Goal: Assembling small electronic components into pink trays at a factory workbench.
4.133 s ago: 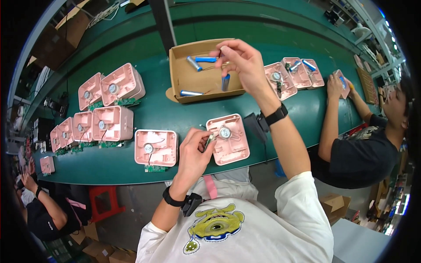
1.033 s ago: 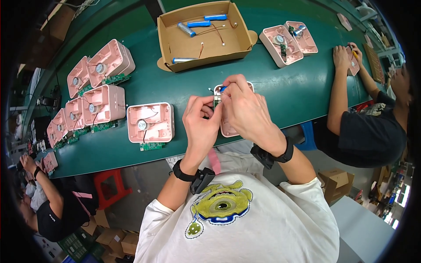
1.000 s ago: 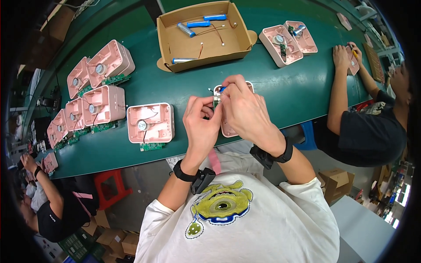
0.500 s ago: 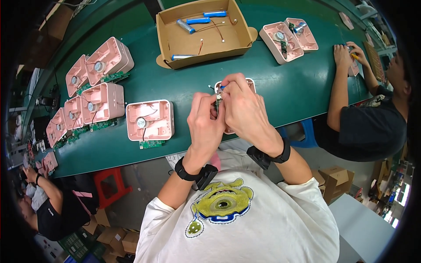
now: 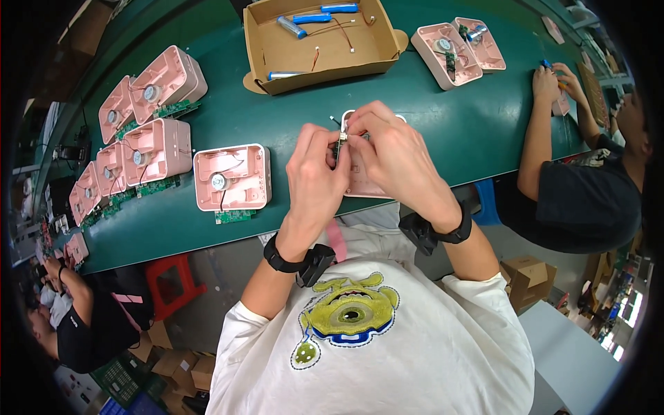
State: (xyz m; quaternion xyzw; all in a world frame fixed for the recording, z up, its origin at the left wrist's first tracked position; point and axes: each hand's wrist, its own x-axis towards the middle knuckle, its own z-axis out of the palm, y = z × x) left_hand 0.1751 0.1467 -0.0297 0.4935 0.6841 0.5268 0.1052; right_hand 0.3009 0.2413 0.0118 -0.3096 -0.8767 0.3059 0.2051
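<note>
Over the table, the fingers of my left hand (image 5: pixel 318 166) are closed round a narrow green circuit board (image 5: pixel 338 148) turned edge-on. My right hand (image 5: pixel 401 152) meets it there, thumb and forefinger pinched at a small white connector (image 5: pixel 343 136) by the board's upper end. Whether the connector is seated in the board I cannot tell. A pink plastic housing (image 5: pixel 362 183) lies beneath both hands, mostly covered by the right one. A short dark wire with a pale tip (image 5: pixel 335 119) sticks out beyond my left fingertips.
A cardboard box (image 5: pixel 266 59) holding several blue batteries (image 5: pixel 312 19) stands ahead. One open pink housing (image 5: pixel 235 197) with a speaker sits to my left, several more (image 5: pixel 159 159) beyond. Two pink shells (image 5: pixel 443 62) lie far right. A co-worker's arms (image 5: pixel 536 131) rest at the right.
My hands have moved slightly apart, the right one shifting rightward, so more of the pink housing shows. The blue bit by my right fingers has gone from sight. The view has shifted a little.
</note>
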